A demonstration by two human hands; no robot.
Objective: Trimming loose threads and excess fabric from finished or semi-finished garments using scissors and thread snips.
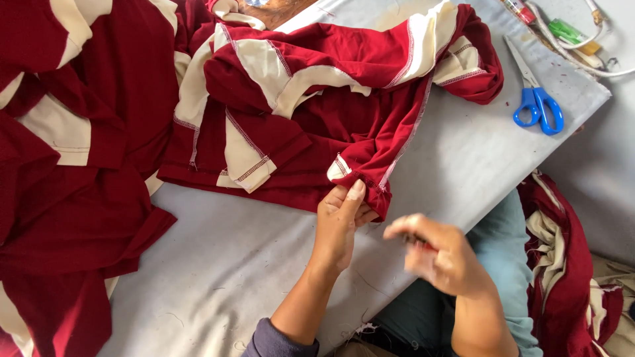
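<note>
A dark red garment with cream stripes [317, 112] lies crumpled on the grey table [218, 264]. My left hand [340, 221] pinches its lower hem edge between thumb and fingers near the table's front edge. My right hand [436, 254] is blurred, just right of the left hand and off the table edge, curled around a small red object that I cannot make out clearly.
A pile of similar red and cream garments [73, 145] covers the table's left side. Blue-handled scissors [537, 99] lie at the far right corner, near cables and small items [562, 30]. More red and cream cloth [569, 264] hangs to the right, below the table.
</note>
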